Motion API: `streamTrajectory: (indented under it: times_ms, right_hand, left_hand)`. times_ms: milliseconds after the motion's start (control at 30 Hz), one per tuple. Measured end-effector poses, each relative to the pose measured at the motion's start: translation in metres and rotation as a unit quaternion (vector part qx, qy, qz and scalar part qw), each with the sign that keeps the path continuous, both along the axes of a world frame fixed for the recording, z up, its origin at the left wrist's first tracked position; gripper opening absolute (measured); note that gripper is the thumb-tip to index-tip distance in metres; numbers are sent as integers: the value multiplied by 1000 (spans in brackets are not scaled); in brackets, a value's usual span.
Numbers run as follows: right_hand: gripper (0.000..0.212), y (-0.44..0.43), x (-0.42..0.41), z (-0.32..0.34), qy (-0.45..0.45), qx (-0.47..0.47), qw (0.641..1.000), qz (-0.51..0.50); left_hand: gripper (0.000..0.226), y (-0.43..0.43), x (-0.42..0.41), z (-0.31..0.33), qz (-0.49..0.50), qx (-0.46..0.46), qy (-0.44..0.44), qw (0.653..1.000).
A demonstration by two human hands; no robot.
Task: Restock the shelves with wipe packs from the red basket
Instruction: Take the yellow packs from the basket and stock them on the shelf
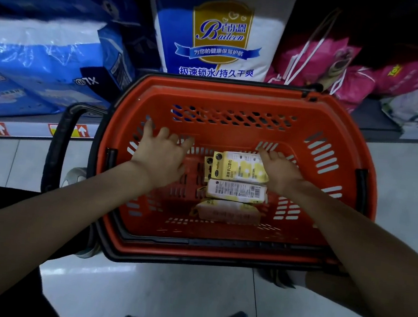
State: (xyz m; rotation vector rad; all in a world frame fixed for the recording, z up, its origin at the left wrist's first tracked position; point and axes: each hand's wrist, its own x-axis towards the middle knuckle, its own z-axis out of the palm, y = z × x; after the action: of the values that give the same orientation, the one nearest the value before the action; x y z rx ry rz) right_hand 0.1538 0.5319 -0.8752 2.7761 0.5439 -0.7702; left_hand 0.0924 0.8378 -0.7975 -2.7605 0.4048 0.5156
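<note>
Wipe packs lie crosswise in the red basket; right hand sits nearer than left hand, all fingers spread, holding nothing.

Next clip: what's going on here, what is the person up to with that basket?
A person reaches both hands into a red basket standing on the tiled floor in front of a low shelf of large bagged goods. A few yellow-and-white wipe packs lie at its bottom. The right hand is at the right end of the top pack; the left hand is spread open beside the packs. Nothing is lifted yet.
</note>
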Motion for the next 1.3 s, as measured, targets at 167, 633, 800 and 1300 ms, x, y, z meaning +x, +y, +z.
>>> streamTrajectory:
  times_ms: [167, 633, 800, 1300]
  right_hand:
    - [81, 4, -7, 33, -71, -20, 993, 94]
    - [89, 8, -43, 236, -302, 308, 902, 33]
    - [90, 19, -51, 241, -313, 375, 873, -6]
    - [85, 35, -58, 226, -442, 229, 858, 122]
  left_hand:
    - [74, -5, 0, 11, 32, -46, -3, 998]
    - [83, -25, -13, 127, 384, -691, 143, 596]
    - [42, -40, -10, 153, 363, -830, 121, 407]
    - [41, -44, -8, 170, 396, -804, 33, 442]
